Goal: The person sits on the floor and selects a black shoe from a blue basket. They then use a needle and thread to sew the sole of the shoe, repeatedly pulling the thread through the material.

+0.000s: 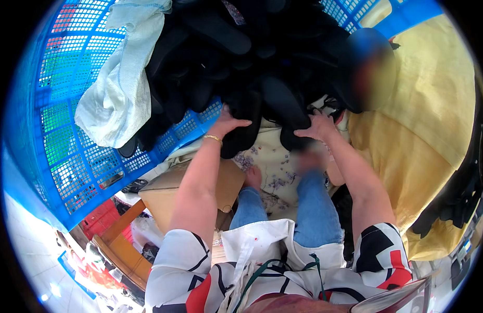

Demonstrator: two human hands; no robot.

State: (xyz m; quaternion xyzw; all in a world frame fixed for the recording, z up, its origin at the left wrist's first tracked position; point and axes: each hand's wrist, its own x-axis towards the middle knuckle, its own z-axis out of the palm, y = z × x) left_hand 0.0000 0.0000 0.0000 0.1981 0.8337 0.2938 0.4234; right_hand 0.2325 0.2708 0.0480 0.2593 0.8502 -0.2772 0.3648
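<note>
A heap of black, insole-shaped pieces [280,99] fills the far middle of the view. At its near left edge is my left hand [228,124], with the thumb stretched out across one black piece [248,117]; its other fingers are partly hidden against the heap. My right hand [320,127] lies at the near right edge. Its thumb points left against another long black piece [292,136], and its fingers spread beside some white-and-black material. Both hands appear to rest on the pieces without closing round them. Below them spreads a cream cloth with purple flowers [275,180].
A blue plastic mesh crate [69,135] stands on the left, with a white woven sack [119,99] draped over it. Yellow cloth [413,115] hangs at the right. A cardboard box [192,188] sits left of my legs, near a wooden stool [121,245].
</note>
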